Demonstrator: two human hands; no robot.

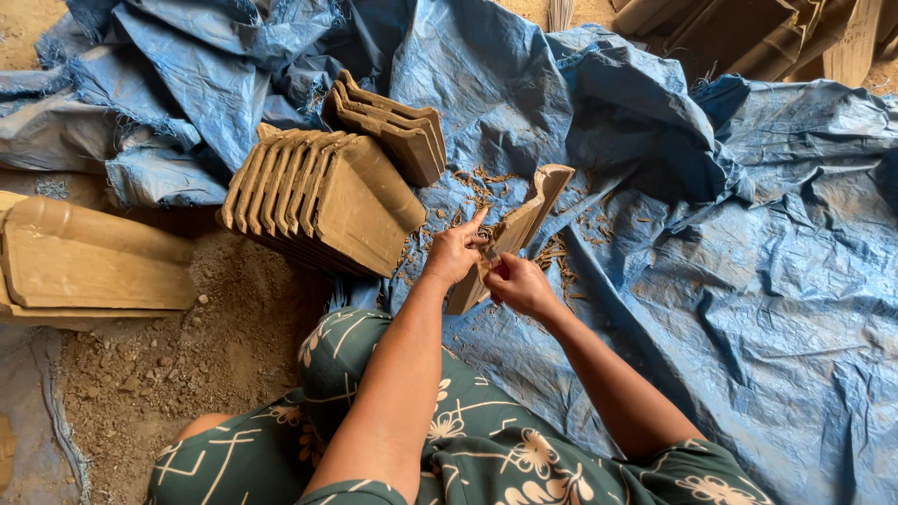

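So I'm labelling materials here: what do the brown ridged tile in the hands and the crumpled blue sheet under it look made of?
Brown ridged tile: seemingly unfired clay, matte and dusty, with trimmed shavings scattered around it. Crumpled blue sheet: probably woven plastic tarpaulin, slightly shiny, creased, frayed at its edges.

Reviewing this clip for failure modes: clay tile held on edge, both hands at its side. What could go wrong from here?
1. The clay tile stands tilted on edge, steadied by the left hand; it could tip or crack if that grip slips.
2. The right hand works at the tile's edge, so a slip could chip it.
3. Trimmings litter the blue tarp, and the tile stack leans close by; a knock might topple it.
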